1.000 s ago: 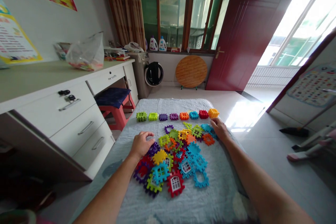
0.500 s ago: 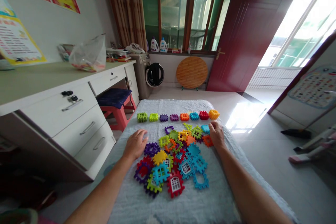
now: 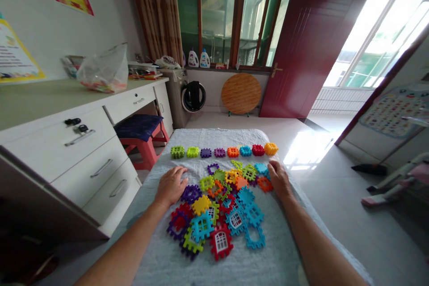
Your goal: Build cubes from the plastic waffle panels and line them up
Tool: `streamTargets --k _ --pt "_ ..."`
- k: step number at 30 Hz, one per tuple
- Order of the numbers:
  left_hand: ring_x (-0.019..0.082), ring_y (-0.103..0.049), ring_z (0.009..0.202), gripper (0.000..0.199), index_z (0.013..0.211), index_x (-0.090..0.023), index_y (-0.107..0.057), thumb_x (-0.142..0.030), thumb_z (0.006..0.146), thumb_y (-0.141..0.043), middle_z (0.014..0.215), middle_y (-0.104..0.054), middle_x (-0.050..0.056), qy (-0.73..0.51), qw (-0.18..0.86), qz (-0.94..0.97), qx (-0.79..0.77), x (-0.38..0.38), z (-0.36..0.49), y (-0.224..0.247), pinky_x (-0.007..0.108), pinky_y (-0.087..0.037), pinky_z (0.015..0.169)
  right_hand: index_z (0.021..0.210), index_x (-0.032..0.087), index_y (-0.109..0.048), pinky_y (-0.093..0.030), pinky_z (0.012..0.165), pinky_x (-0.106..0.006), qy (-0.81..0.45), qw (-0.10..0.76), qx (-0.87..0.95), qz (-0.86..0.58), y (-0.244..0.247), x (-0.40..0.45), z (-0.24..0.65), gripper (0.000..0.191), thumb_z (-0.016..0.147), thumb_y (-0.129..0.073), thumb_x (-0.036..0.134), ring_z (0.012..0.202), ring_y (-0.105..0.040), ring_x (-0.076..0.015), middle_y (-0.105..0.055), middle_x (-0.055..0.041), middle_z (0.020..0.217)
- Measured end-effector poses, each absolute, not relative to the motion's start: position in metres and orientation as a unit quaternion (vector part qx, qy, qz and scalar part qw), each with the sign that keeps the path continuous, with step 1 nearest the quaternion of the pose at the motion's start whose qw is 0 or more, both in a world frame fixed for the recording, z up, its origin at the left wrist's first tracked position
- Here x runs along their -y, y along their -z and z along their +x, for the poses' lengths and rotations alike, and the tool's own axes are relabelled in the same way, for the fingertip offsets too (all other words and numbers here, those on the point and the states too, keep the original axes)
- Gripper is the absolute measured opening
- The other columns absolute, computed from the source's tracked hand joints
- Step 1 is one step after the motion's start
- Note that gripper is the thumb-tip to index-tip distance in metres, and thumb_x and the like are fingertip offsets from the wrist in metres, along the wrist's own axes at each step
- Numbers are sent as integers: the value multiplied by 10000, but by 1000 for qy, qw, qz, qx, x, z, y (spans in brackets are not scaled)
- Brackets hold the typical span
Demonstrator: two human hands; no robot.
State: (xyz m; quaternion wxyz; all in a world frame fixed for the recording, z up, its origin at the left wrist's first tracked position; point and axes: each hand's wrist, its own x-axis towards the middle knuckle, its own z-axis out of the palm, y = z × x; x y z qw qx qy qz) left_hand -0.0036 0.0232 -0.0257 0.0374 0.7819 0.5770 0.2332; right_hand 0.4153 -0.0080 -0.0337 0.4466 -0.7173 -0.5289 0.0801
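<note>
My left hand [image 3: 171, 184] lies palm down on the cloth, fingers stretched out, just left of a purple toothed block piece [image 3: 191, 193]. My right hand [image 3: 279, 179] rests at the pile's right edge with its fingers loosely extended. Its fingertips are close beside a light blue piece [image 3: 261, 168] and an orange piece [image 3: 265, 184]; whether they touch is unclear. Between my arms lies a loose pile of interlocking plastic pieces, including a yellow piece [image 3: 201, 205], a red window piece [image 3: 221, 241] and a blue ring piece [image 3: 255, 237].
A row of assembled blocks runs along the far side, from a green block [image 3: 177, 152] to a yellow-orange block [image 3: 271, 149]. They stand on a cloth-covered table [image 3: 268, 263]. A white desk [image 3: 100, 154] and a red stool [image 3: 144, 143] are at left, a dark red door [image 3: 311, 44] at right.
My right hand has drawn back slightly toward me, and its fingers look flatter. My left hand stays in place. The view has shifted a little; the pieces look unmoved.
</note>
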Motion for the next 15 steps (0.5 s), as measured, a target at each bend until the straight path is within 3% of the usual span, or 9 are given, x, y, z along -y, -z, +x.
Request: streamTargets --k 9,15 --pt "253 -536 1171 373 1153 -173 -602 -323 852 -440 1224 -607 106 -222 21 800 -556 -21 -5 31 395 -386 1042 930 213 -610 -437 863 -348 -78 443 536 -715 37 5 416 316 798 -442 446 897 -568 -218 -619 -65 935" --pt "246 -536 1175 380 1152 -184 -607 -340 852 -434 1238 -605 102 -221 26 797 -562 -18 -10 33 393 -387 1048 1036 174 -599 -464 823 -340 -74 515 412 -748 19 -28 440 388 728 -437 346 902 -590 -239 -648 -94 967"
